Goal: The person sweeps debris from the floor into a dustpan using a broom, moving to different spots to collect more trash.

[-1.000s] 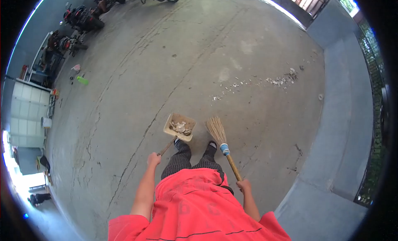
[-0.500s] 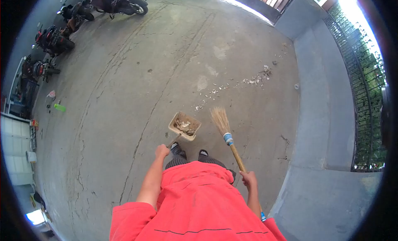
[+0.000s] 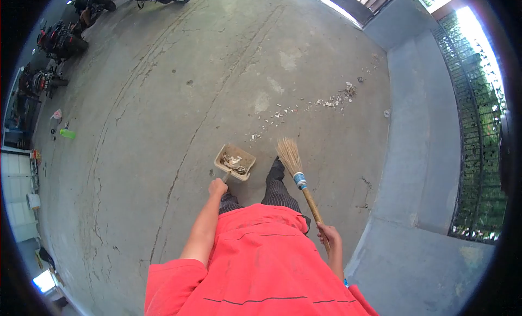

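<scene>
My left hand (image 3: 218,188) is closed round the handle of a dustpan (image 3: 222,154), a shallow pale box with dry scraps (image 3: 234,163) in it. The dustpan is just in front of my feet. In my right hand (image 3: 329,234) is a straw broom (image 3: 290,154), gripped on its long wooden handle, with blue bands at the neck and the bristles pointing forward. A trail of white and grey debris (image 3: 331,102) runs over the floor from ahead of the dustpan toward the wall at the right.
Several motorcycles (image 3: 62,41) stand along the left side. A green bottle (image 3: 67,133) lies on the cracked concrete floor (image 3: 147,136) near them. On the right, a low grey wall (image 3: 416,115) carries a metal fence (image 3: 476,126) with plants behind it.
My right foot has stepped forward beside the broom's bristles. The dustpan sits slightly further left and higher in view. Both hands keep their holds.
</scene>
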`<state>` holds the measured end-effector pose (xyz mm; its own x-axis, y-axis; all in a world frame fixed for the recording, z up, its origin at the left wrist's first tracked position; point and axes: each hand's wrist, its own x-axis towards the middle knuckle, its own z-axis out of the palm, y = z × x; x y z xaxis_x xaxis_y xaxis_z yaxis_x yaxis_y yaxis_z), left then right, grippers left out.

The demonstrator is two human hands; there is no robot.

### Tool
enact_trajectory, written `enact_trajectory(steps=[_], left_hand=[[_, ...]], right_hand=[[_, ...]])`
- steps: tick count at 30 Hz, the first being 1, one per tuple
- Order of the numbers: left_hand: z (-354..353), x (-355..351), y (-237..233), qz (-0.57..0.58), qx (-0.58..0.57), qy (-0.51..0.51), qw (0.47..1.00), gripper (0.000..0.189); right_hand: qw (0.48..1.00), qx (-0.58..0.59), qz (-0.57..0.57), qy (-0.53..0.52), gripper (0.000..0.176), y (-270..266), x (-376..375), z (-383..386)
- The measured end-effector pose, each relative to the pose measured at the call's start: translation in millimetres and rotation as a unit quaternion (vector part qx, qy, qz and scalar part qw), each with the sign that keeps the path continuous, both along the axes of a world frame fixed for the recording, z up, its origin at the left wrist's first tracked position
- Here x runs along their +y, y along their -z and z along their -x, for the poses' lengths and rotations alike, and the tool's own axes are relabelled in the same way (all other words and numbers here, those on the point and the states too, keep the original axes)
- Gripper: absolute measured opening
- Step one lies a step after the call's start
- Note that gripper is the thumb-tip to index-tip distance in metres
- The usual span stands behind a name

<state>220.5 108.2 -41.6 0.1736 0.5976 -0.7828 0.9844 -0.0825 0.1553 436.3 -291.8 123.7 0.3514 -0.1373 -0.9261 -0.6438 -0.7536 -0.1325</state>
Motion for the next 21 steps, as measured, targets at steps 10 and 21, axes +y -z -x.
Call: enact_trajectory(steps=[10, 21], left_hand=[[-83, 14, 9, -0.039, 0.003, -0.013, 0.999, 0.026], [-106, 14, 1, -0.153, -0.075, -0.179, 0.969, 0.03]], right_hand=[[0.99, 0.063, -0.028, -0.124, 0.034, 39, 75, -179], [0.968, -0.025, -0.013, -0.251, 0.031, 59, 160, -304]])
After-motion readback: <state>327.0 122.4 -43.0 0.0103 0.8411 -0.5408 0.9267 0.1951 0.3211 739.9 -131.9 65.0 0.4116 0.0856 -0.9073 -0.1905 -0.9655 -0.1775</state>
